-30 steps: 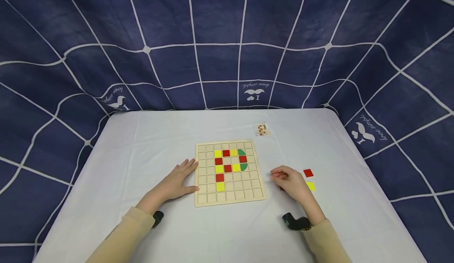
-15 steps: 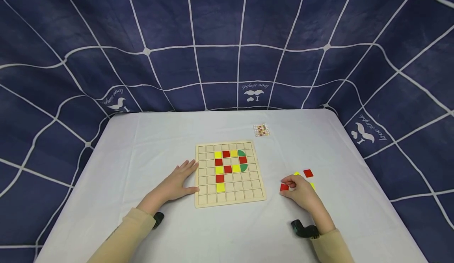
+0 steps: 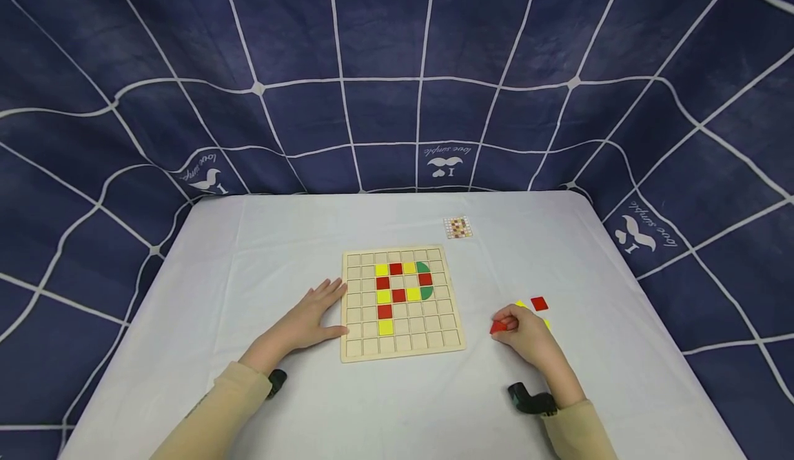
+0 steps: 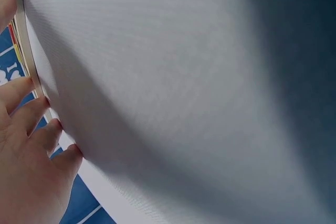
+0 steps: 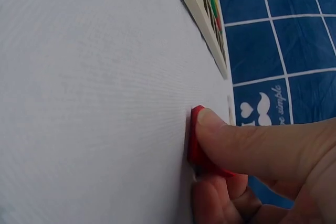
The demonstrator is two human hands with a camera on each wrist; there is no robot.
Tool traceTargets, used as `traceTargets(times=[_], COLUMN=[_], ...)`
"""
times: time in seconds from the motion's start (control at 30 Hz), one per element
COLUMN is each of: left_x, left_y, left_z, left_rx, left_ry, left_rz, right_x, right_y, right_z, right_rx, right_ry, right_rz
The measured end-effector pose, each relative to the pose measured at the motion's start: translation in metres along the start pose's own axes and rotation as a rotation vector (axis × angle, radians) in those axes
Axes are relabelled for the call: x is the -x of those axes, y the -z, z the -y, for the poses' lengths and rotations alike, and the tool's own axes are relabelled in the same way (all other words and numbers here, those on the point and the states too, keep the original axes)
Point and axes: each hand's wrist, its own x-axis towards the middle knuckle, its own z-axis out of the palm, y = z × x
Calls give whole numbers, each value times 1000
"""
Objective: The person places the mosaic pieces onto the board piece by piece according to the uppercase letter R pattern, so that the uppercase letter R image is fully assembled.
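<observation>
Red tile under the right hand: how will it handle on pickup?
Probably stiff: the red tile keeps a flat, straight edge under the right hand. Likely light, being thin and small. It lies flat on the table, so lifting an edge may be fiddly; it won't roll.

Printed emblems on the dark blue grid-patterned backdrop cloth [image 3: 397,67]. Behind the table, at centre, a white emblem [image 3: 445,161] reads "I love simple", seen upside down, with a moustache and heart motif. The same wording appears on the emblem at left [image 3: 203,174] and on the emblem at right [image 3: 642,229], both tilted. In the right wrist view the emblem [image 5: 261,113] reads "love simple" beside a heart.
</observation>
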Motion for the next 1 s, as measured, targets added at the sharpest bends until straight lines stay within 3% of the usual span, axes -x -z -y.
traceTargets(times=[0.3, 0.5, 1.0], left_x=[0, 1, 0], left_y=[0, 0, 1], left_z=[1, 0, 1], left_rx=[1, 1, 2], left_ry=[-7, -9, -5], left_rz=[5, -1, 7], right_x=[-1, -4, -4], right_y=[-2, -14, -68], right_z=[8, 31, 86], right_rx=[-176, -261, -368], right_ry=[-24, 17, 197], right_rz=[-6, 18, 163])
